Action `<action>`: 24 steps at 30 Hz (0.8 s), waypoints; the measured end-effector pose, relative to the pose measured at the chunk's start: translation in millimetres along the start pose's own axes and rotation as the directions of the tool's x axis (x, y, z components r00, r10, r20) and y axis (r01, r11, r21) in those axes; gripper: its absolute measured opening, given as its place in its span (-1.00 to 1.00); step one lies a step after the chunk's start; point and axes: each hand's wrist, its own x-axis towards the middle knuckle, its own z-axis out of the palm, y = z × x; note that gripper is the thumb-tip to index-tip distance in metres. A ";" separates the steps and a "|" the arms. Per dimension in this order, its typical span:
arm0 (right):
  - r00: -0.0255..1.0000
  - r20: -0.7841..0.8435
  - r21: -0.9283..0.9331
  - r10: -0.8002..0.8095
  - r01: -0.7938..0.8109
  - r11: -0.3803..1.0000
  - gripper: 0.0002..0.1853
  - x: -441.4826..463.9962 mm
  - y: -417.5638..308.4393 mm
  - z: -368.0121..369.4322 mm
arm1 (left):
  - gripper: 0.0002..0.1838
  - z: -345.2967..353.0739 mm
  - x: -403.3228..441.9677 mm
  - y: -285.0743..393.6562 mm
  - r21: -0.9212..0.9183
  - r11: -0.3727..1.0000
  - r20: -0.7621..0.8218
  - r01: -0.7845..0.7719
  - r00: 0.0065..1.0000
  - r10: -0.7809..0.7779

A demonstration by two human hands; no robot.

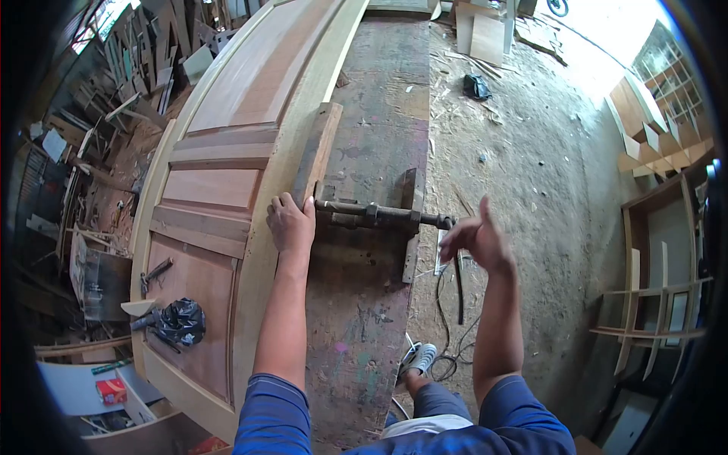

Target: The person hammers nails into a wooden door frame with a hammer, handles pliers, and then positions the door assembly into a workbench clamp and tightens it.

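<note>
My left hand [290, 224] is at the near end of a wooden block [318, 144] along the edge of a panelled wooden door [220, 186]. Its fingers curl over the block, with the thumb by the tip of a threaded clamp screw [356, 208]. The screw runs through an upright metal bracket [413, 193] at the bench edge. From its outer end hangs a dark handle bar [459, 292]. My right hand [485, 241] is just beside that end, thumb raised and fingers apart, holding nothing. Whether its fingertips touch the screw head, I cannot tell.
On the door lie a hammer [157, 275] and a black plastic bag [182, 322]. The door rests on a worn workbench [356, 288]. A cable [444, 311] loops on the floor near my foot. Wooden frames [644, 303] stand right; scrap boards [152, 61] lean left.
</note>
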 end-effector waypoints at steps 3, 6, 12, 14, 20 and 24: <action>0.911 -0.283 0.027 0.299 -0.304 0.952 0.34 12.5 42.8 1.4 | -0.49 -1.8 0.0 1.2 0.003 1.000 0.009 0.005 1.000 -0.005; 0.802 -0.517 0.249 0.299 -0.193 0.949 0.14 45.2 64.5 1.0 | -0.49 -2.9 -1.0 2.8 0.009 1.000 0.000 0.000 1.000 0.000; 0.806 -0.515 0.000 -0.292 0.340 0.940 -0.59 55.7 70.6 0.5 | -0.47 0.1 -0.7 2.5 0.026 1.000 0.002 -0.004 1.000 0.004; 0.855 -0.365 0.042 -0.370 0.412 0.910 -0.48 41.0 71.6 -5.9 | -0.47 -0.2 0.0 2.4 0.039 0.999 0.000 -0.002 1.000 0.002; 0.830 -0.296 -0.299 -0.473 0.391 0.871 -0.61 -9.3 81.6 4.8 | -0.47 -0.3 -0.4 3.6 0.036 0.999 0.000 0.000 1.000 0.000; 0.618 -0.548 -0.560 -0.564 0.231 0.796 -0.70 25.6 76.0 21.4 | -0.46 -2.0 -0.1 4.6 0.010 1.000 0.004 0.005 1.000 -0.005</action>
